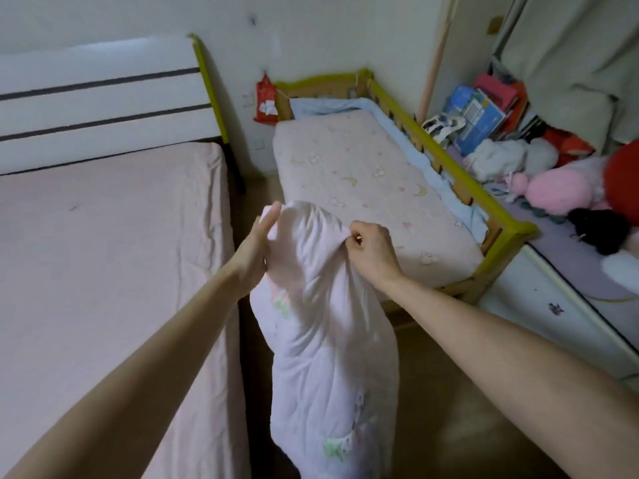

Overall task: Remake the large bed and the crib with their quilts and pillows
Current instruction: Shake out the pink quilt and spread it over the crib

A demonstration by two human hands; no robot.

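Both hands hold a small pale quilt (321,323) up in the gap between the large bed (103,254) and the crib (373,198), so that it hangs bunched and lengthwise toward the floor. The right hand (371,252) is closed in a fist, pinching a fold of the quilt's top edge; the left hand (257,247) has its fingers fairly straight, pressed along the other side of that edge, with the cloth apparently caught under the thumb. The crib's mattress, in a pink sheet printed with moons and rabbits, lies bare just beyond the hands, with a blue bumper (408,133) along its far rail. The large bed's pink sheet is also bare, and no pillow shows in view. The step in hand looks like finding the quilt's corners before spreading it over the crib. The risks come from the grip and the bunching: the left hand's hold seems light, so a shake to open the quilt could pull that edge free and drop it. The hands also sit close together on a gathered edge, not on true corners, so the quilt may land twisted or folded double. The hanging tail may brush the floor, or snag on the crib's yellow rail (498,205).
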